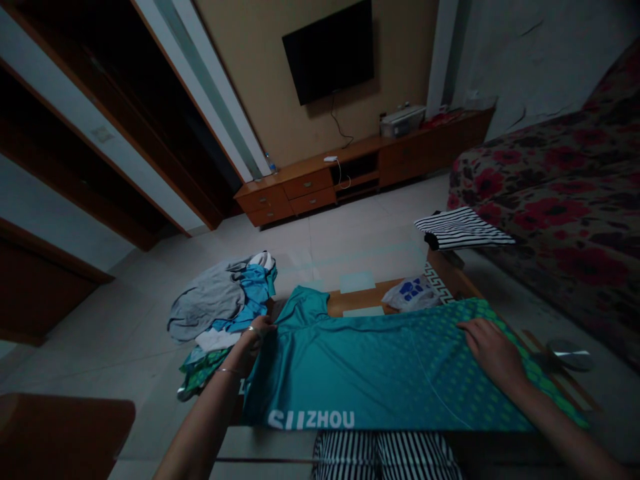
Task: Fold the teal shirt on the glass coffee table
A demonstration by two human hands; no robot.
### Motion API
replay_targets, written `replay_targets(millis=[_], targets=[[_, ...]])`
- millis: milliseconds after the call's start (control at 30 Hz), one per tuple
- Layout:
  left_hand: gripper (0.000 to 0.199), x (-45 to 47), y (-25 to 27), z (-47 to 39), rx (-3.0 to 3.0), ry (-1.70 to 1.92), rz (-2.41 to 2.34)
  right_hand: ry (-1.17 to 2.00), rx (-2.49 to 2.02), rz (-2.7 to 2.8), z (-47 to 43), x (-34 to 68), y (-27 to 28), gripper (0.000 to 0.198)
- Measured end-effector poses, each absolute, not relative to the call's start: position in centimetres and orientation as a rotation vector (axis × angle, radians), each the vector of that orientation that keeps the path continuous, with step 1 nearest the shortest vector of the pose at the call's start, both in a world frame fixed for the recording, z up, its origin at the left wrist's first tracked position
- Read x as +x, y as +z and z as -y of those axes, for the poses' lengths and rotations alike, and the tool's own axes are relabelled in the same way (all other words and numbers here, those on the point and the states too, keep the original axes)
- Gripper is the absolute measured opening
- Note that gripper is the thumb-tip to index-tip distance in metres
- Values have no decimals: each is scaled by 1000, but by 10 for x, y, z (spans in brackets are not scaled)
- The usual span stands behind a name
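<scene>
A teal jersey with white "SUZHOU" lettering and green dots at its right end lies spread sideways over a low glass table. My left hand is closed, its fingers pinching the jersey's edge beside the sleeve. Farther right, my right hand rests palm down on the dotted part, fingers stretched out over the cloth. Beyond my left hand sits a heap of clothes, with a grey garment and blue ones.
A plastic bag is beyond the jersey. Striped folded clothing lies at the table's far right corner, near a flowered sofa. A wooden TV cabinet runs along the wall. A brown chair-like piece stands lower left.
</scene>
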State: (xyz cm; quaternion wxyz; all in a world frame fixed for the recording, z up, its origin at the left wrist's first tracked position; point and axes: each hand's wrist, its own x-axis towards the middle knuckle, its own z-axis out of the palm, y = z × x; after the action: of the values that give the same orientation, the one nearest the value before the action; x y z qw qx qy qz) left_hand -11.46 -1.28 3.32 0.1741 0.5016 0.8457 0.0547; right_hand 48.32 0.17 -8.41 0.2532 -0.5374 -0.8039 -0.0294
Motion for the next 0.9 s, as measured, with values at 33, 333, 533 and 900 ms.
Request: replay_targets(millis=[33, 333, 533, 900], targets=[[34, -118, 29, 15, 1405, 83, -2404, -79, -1462, 2186, -1, 483, -83, 23], [27, -116, 12, 34, 1427, -183, -2595, -21, -1491, 2160, -1, 480, -75, 24], [38, -78, 2, 29, 2194, -31, -2461, 46, -1553, 2082, -6, 489, -68, 35], [60, -15, -48, -2, 2361, -36, -2135, -12, -1703, 2219, -51, 491, -83, 49]])
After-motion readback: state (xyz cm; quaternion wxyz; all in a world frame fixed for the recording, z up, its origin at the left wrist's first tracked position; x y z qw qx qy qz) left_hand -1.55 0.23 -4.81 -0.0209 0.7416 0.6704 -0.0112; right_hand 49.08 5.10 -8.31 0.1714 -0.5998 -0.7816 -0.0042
